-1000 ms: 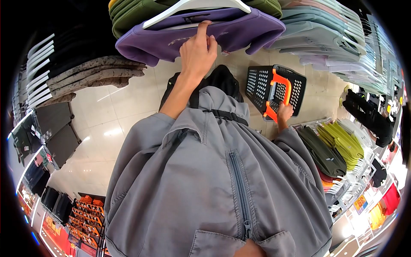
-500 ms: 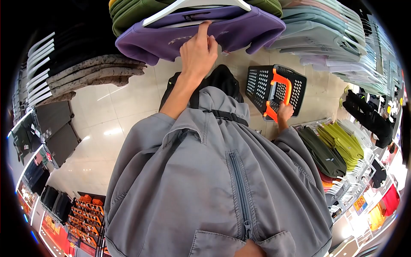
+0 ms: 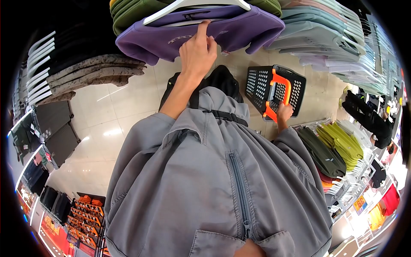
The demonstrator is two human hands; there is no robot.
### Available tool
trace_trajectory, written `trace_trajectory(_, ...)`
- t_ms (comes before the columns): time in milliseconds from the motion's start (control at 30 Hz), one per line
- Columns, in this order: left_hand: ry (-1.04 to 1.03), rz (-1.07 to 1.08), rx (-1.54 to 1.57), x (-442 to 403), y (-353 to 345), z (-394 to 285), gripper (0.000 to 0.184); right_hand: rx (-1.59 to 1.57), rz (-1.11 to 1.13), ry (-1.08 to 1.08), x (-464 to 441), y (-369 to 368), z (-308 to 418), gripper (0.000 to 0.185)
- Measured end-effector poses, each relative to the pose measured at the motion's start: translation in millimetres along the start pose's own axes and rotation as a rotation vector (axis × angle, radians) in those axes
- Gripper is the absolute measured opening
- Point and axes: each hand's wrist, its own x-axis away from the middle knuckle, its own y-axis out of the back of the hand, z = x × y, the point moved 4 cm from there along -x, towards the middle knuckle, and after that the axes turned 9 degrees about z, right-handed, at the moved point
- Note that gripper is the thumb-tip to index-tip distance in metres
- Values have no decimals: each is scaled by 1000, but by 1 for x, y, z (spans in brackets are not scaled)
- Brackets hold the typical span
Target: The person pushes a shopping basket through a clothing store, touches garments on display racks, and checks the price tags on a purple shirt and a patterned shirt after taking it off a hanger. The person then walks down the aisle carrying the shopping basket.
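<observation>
A purple sweatshirt (image 3: 239, 26) hangs from a white hanger (image 3: 195, 5) at the top centre. My left hand (image 3: 198, 53) is at its front, with the index finger stretched to the neckline and the other fingers bent against the fabric, partly hidden. On the right, my right hand (image 3: 284, 111) is wrapped round the orange handle (image 3: 282, 81) of a black perforated basket (image 3: 257, 88). The basket is beside my legs, above the tiled floor.
Green garments (image 3: 132, 15) hang behind the sweatshirt. Pale garments (image 3: 317, 36) are at upper right, dark and patterned ones (image 3: 94, 70) at left. Olive and lime clothes (image 3: 342, 143) hang at lower right. A person in black (image 3: 368, 115) bends at far right. Orange-and-black racks (image 3: 85, 218) stand lower left.
The person at far right has shifted slightly, with the head now lower. My two hands, the sweatshirt and the basket have hardly moved.
</observation>
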Motion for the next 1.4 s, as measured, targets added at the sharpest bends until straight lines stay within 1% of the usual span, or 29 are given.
trace_trajectory(233,6,-5,-15,2,1,2,40,-4,-22,10,2,2,1,29)
trace_trajectory(300,43,2,-23,2,0,4,41,-5,-16,14,0,0,-1,30)
trace_trajectory(600,24,8,-14,4,2,2,42,-1,-7,-4,0,-1,-1,30)
trace_trajectory(767,28,8,9,5,3,3,41,-20,15,-18,1,1,-1,30)
trace_trajectory(1033,21,4,3,7,7,5,39,-23,-14,-35,0,-2,-2,30)
trace_trajectory(1333,8,22,19,8,10,7,32,-8,-23,-29,-1,-4,-4,33)
trace_trajectory(1400,-6,-12,65,9,11,8,23,-11,-23,-28,1,-4,-3,33)
